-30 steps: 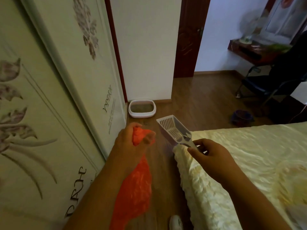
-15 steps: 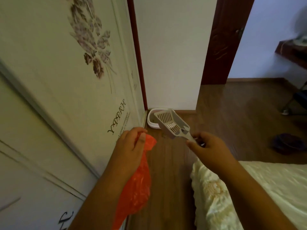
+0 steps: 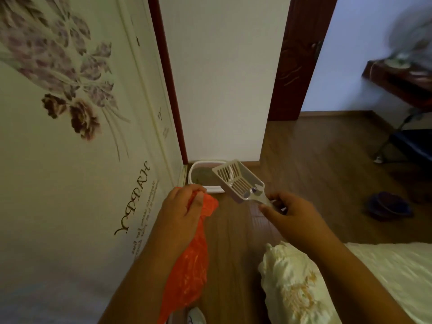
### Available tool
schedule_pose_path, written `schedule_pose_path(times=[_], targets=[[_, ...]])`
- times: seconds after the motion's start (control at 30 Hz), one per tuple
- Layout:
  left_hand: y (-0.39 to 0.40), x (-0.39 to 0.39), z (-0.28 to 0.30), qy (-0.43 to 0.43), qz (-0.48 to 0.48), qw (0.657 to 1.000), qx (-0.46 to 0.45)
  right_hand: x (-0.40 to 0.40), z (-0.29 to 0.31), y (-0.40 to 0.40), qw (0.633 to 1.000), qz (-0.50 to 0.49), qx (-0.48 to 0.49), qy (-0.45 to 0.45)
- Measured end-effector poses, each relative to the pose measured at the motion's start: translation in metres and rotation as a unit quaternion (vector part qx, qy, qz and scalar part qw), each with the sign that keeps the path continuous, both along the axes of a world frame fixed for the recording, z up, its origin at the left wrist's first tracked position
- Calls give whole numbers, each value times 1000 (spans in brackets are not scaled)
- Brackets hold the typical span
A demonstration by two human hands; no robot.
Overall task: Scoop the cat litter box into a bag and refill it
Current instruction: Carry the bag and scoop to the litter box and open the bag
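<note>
The left hand [image 3: 181,212] gripped an orange bag [image 3: 189,265]; the right hand [image 3: 288,215] pinched a scoop [image 3: 238,180] above the litter box [image 3: 201,177].

On the cream wardrobe door with purple printed flowers [image 3: 77,141] to my left I read "HAPPY" in dark brown letters; the small script beside it is too blurred.

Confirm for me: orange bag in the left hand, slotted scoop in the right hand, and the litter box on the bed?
Not quite. The head view shows the litter box on the wooden floor against the white wall, not on the bed. The rest holds: left hand grips the orange bag, right hand holds the slotted scoop.
</note>
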State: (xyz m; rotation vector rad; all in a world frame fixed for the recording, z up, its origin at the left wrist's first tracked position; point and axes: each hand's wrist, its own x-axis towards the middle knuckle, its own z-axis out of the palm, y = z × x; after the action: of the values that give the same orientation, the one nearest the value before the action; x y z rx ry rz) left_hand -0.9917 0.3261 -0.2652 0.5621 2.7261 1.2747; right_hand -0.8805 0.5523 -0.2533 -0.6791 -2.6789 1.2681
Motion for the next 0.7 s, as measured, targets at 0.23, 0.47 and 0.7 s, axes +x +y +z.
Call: schedule_pose_path(times=[0.23, 0.47, 0.7], targets=[[43, -129, 2, 7, -66, 998, 11, -95, 7, 23, 997, -73, 38, -14], [66, -219, 3, -4, -83, 996, 16, -162, 6, 32, 994, -96, 56, -24], [74, -288, -6, -3, -58, 998, 3, -234, -5, 57, 996, -72, 44, -24]])
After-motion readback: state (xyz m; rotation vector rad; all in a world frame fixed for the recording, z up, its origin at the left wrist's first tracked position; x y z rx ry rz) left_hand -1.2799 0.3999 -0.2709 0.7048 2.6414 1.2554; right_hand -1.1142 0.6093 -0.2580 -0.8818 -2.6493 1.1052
